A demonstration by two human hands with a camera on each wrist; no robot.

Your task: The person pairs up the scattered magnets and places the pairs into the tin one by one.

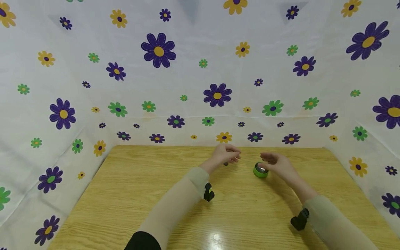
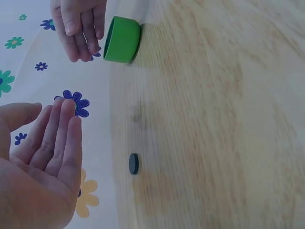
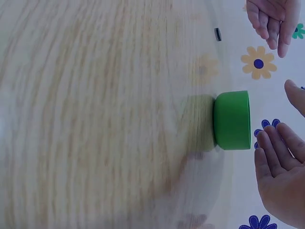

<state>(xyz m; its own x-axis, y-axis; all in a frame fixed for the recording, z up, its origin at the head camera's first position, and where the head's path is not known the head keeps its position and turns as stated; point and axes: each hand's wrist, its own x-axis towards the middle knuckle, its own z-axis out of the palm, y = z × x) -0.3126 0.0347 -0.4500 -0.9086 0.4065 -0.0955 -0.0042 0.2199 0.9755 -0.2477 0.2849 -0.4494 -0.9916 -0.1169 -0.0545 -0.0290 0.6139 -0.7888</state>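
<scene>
We are hovering our relaxed left hand (image 1: 224,155) near a dark disc (image 2: 134,164). Rightward, our relaxed right hand (image 1: 279,166) is hovering near a green bowl (image 3: 232,120).

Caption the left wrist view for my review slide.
Left hand hovers near a small dark disc, right hand near an upright green bowl, over a wooden table.

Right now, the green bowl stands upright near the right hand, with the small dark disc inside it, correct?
Not inside: the small dark disc lies on the wooden table, apart from the green bowl, as the left wrist view shows. The bowl stands upright near the right hand.
</scene>
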